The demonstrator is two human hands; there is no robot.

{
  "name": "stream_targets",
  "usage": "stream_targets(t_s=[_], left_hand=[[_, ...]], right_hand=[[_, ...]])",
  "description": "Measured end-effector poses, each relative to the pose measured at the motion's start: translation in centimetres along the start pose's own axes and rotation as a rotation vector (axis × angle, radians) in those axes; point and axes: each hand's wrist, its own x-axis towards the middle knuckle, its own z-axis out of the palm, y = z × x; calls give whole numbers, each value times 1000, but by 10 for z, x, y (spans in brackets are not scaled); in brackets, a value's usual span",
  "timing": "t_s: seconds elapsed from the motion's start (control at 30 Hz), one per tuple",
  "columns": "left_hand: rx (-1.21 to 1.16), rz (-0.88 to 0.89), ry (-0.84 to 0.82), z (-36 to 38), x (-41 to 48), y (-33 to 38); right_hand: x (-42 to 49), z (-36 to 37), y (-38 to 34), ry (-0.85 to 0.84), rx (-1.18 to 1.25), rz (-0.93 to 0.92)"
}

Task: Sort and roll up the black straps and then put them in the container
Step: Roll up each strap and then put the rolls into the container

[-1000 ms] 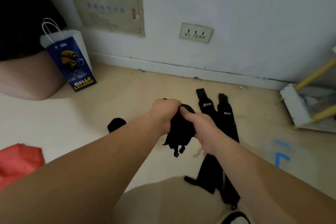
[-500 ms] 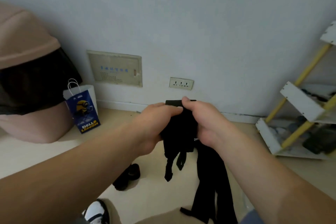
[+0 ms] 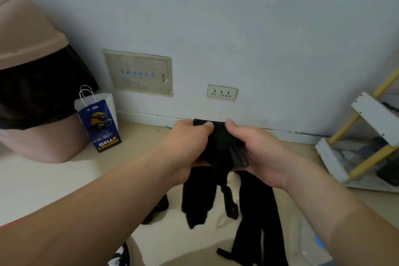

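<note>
Nearest, several long flat black fabric straps (image 3: 259, 227) are seen lying on the pale floor, beside what seems to be a clear plastic container (image 3: 306, 246). Above them, one bunched black fabric strap (image 3: 218, 144) is gripped at its top edge by the left hand (image 3: 185, 147) and the right hand (image 3: 257, 153), with its tails hanging free. Rolling is judged barely begun; next, the tails would need to be wound in tightly.

Container (image 3: 306, 250): 5 o'clock, cut off below.
Rolled strap (image 3: 162, 205): 7 o'clock, half under left forearm (image 3: 108, 201).
Held strap (image 3: 218, 144): sides covered by fingers (image 3: 206, 125).

Home room corner: wall socket (image 3: 221, 93), gift bag (image 3: 98, 123), lidded bin (image 3: 32, 71), shelf rack (image 3: 364, 142).
</note>
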Motion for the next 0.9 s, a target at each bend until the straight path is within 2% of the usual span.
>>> stream_targets(t_s=[0.13,0.3,0.37,0.47,0.57,0.63,0.7,0.83,0.9], left_hand=[[59,-13,50,-4,20,-1],[67,-33,100,-8,35,-5],[52,-42,98,-8,38,-6],[53,-48,102,-9,44,-9],[56,-54,124,-8,49,-11],[48,-43,131,-6,52,-11],[44,-22,134,-4,50,-10],[27,33,101,-1,47,-10],[52,52,70,1,43,-10]], right_hand=[[8,-9,0,-92,71,30],[27,-17,13,-204,-6,-103],[33,-17,18,-162,-80,-152],[36,-11,22,-13,-309,-246],[36,-7,23,2,-404,-249],[33,-3,18,-29,-318,-227],[30,1,11,-10,-135,-161],[32,-6,6,9,227,88],[34,-8,9,4,242,170]])
